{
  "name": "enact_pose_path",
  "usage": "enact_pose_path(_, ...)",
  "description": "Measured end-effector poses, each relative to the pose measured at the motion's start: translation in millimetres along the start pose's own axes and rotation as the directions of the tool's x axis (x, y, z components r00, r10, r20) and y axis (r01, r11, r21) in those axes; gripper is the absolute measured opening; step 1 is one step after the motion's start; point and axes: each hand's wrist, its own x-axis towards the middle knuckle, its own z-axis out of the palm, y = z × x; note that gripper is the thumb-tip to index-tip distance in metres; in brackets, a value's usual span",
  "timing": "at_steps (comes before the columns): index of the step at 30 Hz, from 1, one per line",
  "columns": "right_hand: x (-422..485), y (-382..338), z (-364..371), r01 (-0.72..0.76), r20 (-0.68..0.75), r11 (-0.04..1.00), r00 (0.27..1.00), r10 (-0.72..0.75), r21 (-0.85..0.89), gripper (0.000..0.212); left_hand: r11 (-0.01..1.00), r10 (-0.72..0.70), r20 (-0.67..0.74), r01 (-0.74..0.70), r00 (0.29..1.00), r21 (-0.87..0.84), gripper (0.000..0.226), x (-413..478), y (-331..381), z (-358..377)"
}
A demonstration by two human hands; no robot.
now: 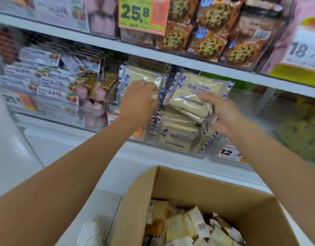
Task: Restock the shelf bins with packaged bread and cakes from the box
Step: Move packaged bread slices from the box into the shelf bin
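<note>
- The left hand (140, 102) reaches in just left of centre, toward 11 o'clock. Its back faces the camera and its fingers are curled over the lower right part of the left bread pack (135, 75), gripping it.
- The left bread pack stands nearly upright at the back of the clear bin (179, 151), pale bread in clear wrap with blue-and-white edges.
- The right hand (222, 118) comes in from 4 o'clock and sits just right of centre. Its thumb lies across the front of the right bread pack (197, 89) and its fingers are behind it, so it pinches the pack at the lower right corner.
- The right bread pack tilts back, its top toward 1 o'clock. It is just beside the left bread pack, and their edges touch or nearly touch between the two hands.
- Below both hands, at the centre, a stack of bread packs (178, 132) of the same kind lies flat in the bin.
- The cardboard box (206, 189) is open at 6 o'clock, with mixed wrapped cakes (188, 228) piled inside.
- At 9 o'clock on the same shelf are strawberry-print packs (52, 82), with pink cakes (98, 103) just right of them.
- On the upper shelf, at 1 o'clock, are chocolate-chip cookie packs (206, 45); a price tag reading 25.8 (135, 13) hangs at 12 o'clock.
- A second tag starting with 12 (229, 153) sits at 4 o'clock on the shelf edge.
- A white shoe (92, 233) shows at 7 o'clock, left of the box.
</note>
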Motion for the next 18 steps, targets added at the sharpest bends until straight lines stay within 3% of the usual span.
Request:
enact_pose_path(2,32,-6,8,0.028,-0.015,1.0,0.999,-0.028,0.014,0.068,0.999,0.035,-0.035,-0.035,0.999,0.002,0.027,12,-14,11)
enact_pose_path(5,86,-3,11,0.056,-0.111,0.997,0.992,-0.062,-0.051,0.122,0.992,0.106,-0.138,-0.114,0.985,-0.051,0.026,16,-28,27)
enact_pose_path(6,99,-2,14,0.047,-0.13,0.995,0.99,-0.058,-0.086,0.123,0.99,0.116,-0.16,-0.128,0.98,-0.066,0.026,15,-31,30)
enact_pose_path(9,123,-9,29,0.036,-0.127,0.986,0.99,-0.057,-0.163,0.05,0.989,0.114,-0.189,-0.129,0.975,-0.067,0.025,16,-33,33)
enact_pose_path(10,133,-10,35,0.057,-0.142,0.975,0.986,-0.088,-0.213,0.043,0.989,0.124,-0.195,-0.137,0.973,-0.058,0.024,17,-34,34)
enact_pose_path(13,158,-10,44,0.158,-0.112,0.931,0.973,-0.204,-0.329,0.063,0.988,0.136,-0.207,-0.149,0.969,-0.05,0.022,15,-36,35)
enact_pose_path(18,178,-8,41,0.215,-0.076,0.912,0.964,-0.257,-0.35,0.068,0.986,0.145,-0.229,-0.16,0.962,-0.048,0.019,15,-35,36)
